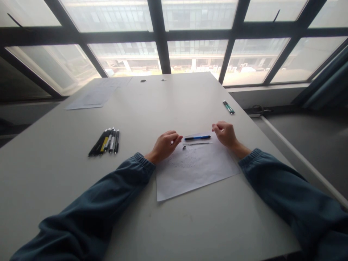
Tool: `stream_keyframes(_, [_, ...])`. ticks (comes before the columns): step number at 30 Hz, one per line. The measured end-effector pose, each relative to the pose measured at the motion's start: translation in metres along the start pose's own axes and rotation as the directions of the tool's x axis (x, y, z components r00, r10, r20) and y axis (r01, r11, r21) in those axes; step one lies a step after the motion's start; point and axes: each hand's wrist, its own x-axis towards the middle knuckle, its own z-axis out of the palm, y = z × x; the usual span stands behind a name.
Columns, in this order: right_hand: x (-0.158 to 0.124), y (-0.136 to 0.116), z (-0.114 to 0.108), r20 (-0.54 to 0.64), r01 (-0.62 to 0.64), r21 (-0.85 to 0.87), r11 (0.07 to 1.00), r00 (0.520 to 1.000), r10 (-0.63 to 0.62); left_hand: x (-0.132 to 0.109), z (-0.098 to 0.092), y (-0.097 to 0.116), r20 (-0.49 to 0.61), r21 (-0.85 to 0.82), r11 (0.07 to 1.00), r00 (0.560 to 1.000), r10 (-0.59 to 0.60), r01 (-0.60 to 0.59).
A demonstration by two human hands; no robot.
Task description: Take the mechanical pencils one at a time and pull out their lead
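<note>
A white sheet of paper (195, 174) with faint pencil-like scribbles lies on the table in front of me. Across its far part rests a blue and black pen (197, 137). Just nearer is a thin pen refill (199, 144), and a small dark pen piece (184, 147) sits by its left end. My left hand (166, 145) rests at the paper's left edge, its fingers curled closed close to the pen's left end. To the right of the pen, my right hand (225, 134) is also closed in a loose fist. Nothing shows in either hand.
Several black, silver and yellow pens (104, 142) lie grouped on the left of the white table (136, 224). Two green pens (228, 107) are near the right edge. More paper sheets (89, 96) lie at the far left, before the windows (195, 54).
</note>
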Motion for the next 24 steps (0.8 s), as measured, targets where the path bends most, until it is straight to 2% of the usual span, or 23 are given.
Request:
stream_keyframes(17, [0.000,-0.001,0.002,0.018,-0.060,-0.006,0.998,0.998,0.060,-0.001,0.003,-0.004,0.010,0.000,0.998,0.998,0.061,-0.061])
stream_keyframes(24, [0.000,-0.002,0.002,0.028,-0.056,0.003,0.998,0.998,0.055,-0.001,0.006,-0.012,0.071,-0.007,0.996,0.994,0.089,-0.088])
